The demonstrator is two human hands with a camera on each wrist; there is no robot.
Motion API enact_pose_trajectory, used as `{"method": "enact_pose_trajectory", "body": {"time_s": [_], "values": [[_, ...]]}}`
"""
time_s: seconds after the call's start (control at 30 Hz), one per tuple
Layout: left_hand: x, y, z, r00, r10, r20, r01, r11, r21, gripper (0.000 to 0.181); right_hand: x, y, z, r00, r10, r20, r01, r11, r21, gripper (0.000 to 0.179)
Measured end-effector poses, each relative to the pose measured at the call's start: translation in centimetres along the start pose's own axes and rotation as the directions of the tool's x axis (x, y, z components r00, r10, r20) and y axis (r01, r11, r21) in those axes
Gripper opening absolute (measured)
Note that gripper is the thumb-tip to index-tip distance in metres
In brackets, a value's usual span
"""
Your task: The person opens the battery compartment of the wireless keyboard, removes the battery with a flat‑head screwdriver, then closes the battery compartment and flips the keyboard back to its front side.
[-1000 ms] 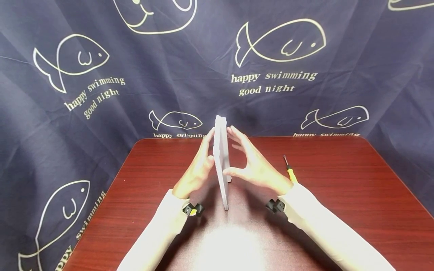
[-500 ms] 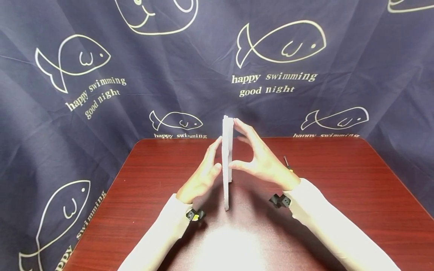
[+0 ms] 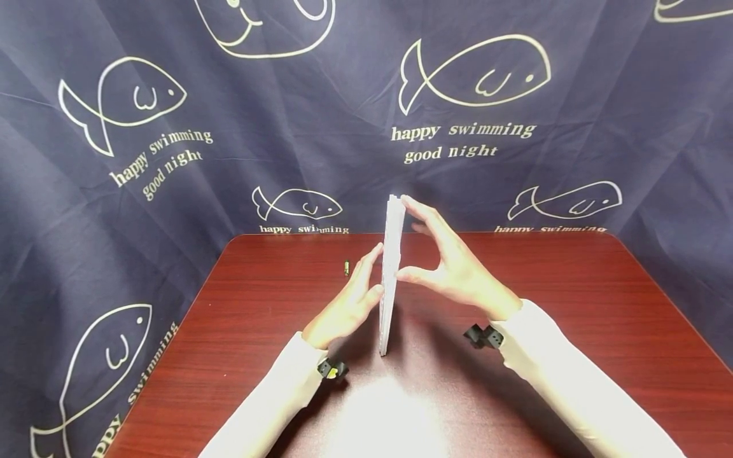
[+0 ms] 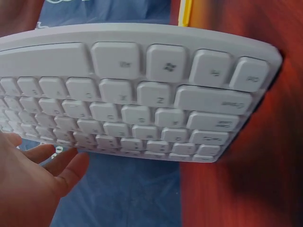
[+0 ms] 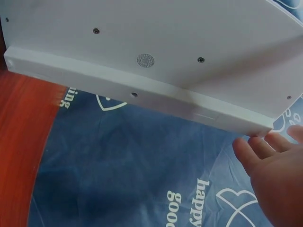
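A slim white keyboard (image 3: 392, 267) stands on its short end on the table, its top leaning slightly to the right. My left hand (image 3: 346, 308) touches its left side with the thumb and fingertips, the fingers nearly straight. The rows of keys (image 4: 118, 90) face that hand in the left wrist view. On the other side, my right hand (image 3: 460, 270) reaches higher, its fingertips by the top edge and its thumb lower down. Small screws and a long ridge show on the keyboard's back (image 5: 142, 38) in the right wrist view; the right fingertips meet the ridge's end.
A small green object (image 3: 346, 267) lies on the red-brown table (image 3: 275, 286) left of the keyboard. Part of a yellow strip (image 4: 186, 12) shows past the keyboard in the left wrist view. A dark blue curtain (image 3: 343, 127) with fish drawings hangs behind the table.
The keyboard's upper end has tipped to the right, its foot staying put. Both hands have moved right along with it. The yellow-handled screwdriver is now hidden, and the small green object has come into view.
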State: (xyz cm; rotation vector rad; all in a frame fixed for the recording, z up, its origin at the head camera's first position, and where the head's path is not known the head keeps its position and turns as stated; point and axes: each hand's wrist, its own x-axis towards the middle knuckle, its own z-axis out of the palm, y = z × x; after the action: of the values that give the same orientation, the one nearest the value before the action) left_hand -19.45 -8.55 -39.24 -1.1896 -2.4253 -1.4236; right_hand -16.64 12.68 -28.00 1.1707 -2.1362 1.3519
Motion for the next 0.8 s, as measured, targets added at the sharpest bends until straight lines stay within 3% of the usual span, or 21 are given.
{"method": "enact_pose_trajectory", "body": {"time_s": [0.3,0.43,0.63,0.8], "values": [[-0.5,-1.1,1.1,0.998,-0.021,0.063,0.016,0.997,0.079,0.074,-0.4,-0.3,-1.2,1.0,0.009,0.023,-0.007,0.998,-0.061,0.092],[-0.9,-1.3,1.5,0.991,-0.083,0.105,0.072,0.992,0.106,0.072,-0.7,-0.4,-1.6,1.0,0.018,0.025,-0.016,0.996,-0.091,0.092],[-1.3,-1.9,2.0,0.964,-0.2,0.178,0.169,0.969,0.179,0.07,-1.4,-0.5,-2.5,0.997,0.065,0.031,-0.059,0.985,-0.16,0.09],[-1.6,-2.3,2.3,0.935,-0.277,0.22,0.232,0.949,0.212,0.07,-2.0,-0.5,-3.2,0.997,0.061,0.038,-0.053,0.982,-0.183,0.086]]}}
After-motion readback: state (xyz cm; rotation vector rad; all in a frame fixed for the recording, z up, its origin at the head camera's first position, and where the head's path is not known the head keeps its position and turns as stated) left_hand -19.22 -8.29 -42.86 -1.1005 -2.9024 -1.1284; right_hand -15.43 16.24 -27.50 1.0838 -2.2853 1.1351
